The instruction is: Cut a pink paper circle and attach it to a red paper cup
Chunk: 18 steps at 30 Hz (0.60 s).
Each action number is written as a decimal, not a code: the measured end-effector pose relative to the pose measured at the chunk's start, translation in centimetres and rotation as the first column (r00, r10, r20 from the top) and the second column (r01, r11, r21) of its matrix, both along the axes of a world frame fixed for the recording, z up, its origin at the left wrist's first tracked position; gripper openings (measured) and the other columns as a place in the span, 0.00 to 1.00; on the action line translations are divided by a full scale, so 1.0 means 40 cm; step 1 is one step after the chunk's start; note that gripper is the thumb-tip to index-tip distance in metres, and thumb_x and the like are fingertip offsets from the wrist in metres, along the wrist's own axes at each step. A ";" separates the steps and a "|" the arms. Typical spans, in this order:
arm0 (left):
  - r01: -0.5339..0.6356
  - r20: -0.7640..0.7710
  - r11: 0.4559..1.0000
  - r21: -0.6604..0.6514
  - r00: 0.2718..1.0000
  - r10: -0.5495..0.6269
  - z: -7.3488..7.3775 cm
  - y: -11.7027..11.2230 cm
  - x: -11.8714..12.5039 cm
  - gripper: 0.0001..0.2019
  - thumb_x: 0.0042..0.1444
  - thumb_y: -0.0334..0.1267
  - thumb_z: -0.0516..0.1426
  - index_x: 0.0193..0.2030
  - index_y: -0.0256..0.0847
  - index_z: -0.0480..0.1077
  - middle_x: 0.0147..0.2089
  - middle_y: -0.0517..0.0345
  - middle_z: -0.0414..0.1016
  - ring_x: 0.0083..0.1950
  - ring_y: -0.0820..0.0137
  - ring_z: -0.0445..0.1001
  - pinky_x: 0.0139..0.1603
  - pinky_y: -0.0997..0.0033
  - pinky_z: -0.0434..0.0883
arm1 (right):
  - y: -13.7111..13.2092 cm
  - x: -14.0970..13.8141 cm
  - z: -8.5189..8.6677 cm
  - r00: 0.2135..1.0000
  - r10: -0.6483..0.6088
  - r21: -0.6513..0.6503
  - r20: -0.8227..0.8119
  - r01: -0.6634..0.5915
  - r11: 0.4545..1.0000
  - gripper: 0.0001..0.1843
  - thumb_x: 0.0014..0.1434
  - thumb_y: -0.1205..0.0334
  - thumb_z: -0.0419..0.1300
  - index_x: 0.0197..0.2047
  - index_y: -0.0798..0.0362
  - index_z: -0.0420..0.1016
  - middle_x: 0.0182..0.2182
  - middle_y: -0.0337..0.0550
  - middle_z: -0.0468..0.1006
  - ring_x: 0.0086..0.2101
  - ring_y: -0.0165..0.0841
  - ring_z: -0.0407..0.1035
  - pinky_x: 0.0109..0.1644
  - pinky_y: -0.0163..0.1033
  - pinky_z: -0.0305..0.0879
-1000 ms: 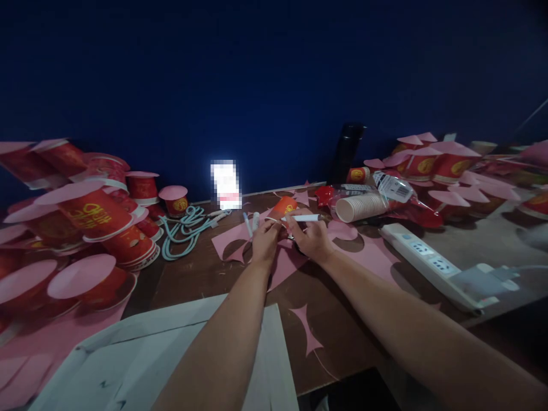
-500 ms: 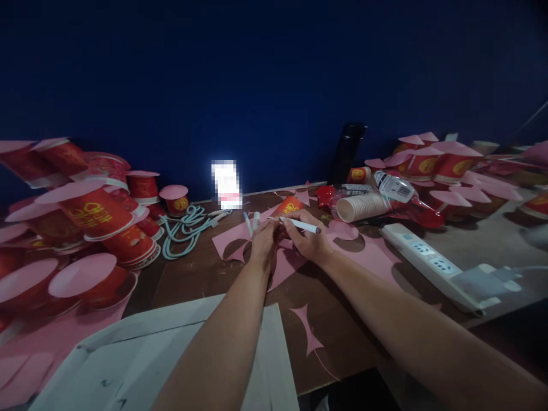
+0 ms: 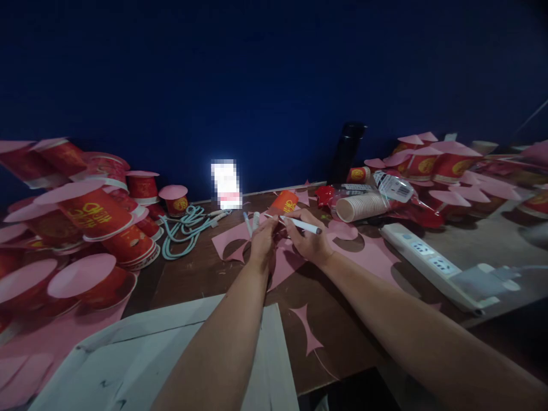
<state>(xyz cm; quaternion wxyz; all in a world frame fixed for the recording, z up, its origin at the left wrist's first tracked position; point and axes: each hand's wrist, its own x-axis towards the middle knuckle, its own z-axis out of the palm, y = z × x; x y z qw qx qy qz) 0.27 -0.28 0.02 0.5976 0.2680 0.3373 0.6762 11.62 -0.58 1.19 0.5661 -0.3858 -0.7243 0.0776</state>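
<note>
My left hand [image 3: 262, 242] has its fingers closed around the rim end of a red paper cup [image 3: 283, 202] with yellow lettering. The cup lies tilted, its base pointing away from me, and my fingers partly hide its rim. In my right hand [image 3: 311, 235] a white marker [image 3: 306, 225] with a dark end is gripped, its tip side turned towards the cup's rim. Whether the tip touches the cup I cannot tell. Under both hands are cut sheets of pink paper [image 3: 285, 265]. A capped pen [image 3: 256, 221] lies just beyond my left fingers.
Red cups with pink paper discs [image 3: 98, 211] are piled at the left, with more [image 3: 454, 160] at the right. A teal cable [image 3: 180, 231], a stack of paper cups [image 3: 362, 206], a power strip [image 3: 428, 257], a black bottle [image 3: 346, 151] and a white board [image 3: 171, 348] surround the work area.
The red cup has shifted slightly up and left and turned a little, so its lettering sits differently. Both hands stay in nearly the same place, the marker still in my right hand.
</note>
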 end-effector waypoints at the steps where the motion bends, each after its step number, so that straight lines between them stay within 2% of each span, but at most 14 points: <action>1: -0.004 -0.011 1.000 -0.002 1.000 0.004 -0.001 0.001 0.000 0.12 0.44 0.40 0.65 0.33 0.37 0.72 0.31 0.61 0.74 0.31 0.76 0.72 0.33 0.77 0.69 | 0.000 0.000 0.000 1.000 -0.010 0.009 0.003 0.010 1.000 0.07 0.62 0.58 0.57 0.38 0.51 0.73 0.34 0.44 0.79 0.36 0.35 0.74 0.42 0.40 0.71; 5: -0.026 -0.042 1.000 -0.007 0.999 0.025 -0.003 0.004 0.001 0.11 0.45 0.40 0.65 0.33 0.37 0.72 0.34 0.59 0.73 0.30 0.77 0.71 0.33 0.76 0.70 | 0.005 0.001 -0.002 0.999 -0.050 0.034 0.009 0.050 0.998 0.07 0.62 0.58 0.57 0.38 0.50 0.73 0.33 0.44 0.78 0.35 0.35 0.74 0.42 0.40 0.71; 10: -0.035 -0.048 0.999 -0.017 0.998 0.034 -0.001 0.002 0.004 0.11 0.45 0.39 0.65 0.32 0.36 0.72 0.33 0.58 0.72 0.31 0.77 0.71 0.34 0.76 0.71 | 0.013 0.006 -0.009 0.998 -0.059 0.045 0.011 0.059 0.997 0.07 0.62 0.57 0.57 0.39 0.51 0.73 0.34 0.45 0.78 0.35 0.34 0.74 0.41 0.40 0.70; 18: -0.037 -0.032 0.998 -0.050 0.999 0.036 0.002 0.002 -0.001 0.10 0.44 0.39 0.65 0.31 0.36 0.72 0.30 0.58 0.73 0.30 0.76 0.71 0.32 0.77 0.69 | -0.001 0.009 0.006 1.000 0.014 -0.058 0.024 -0.012 0.998 0.06 0.61 0.59 0.57 0.37 0.51 0.72 0.31 0.42 0.78 0.31 0.33 0.73 0.37 0.37 0.69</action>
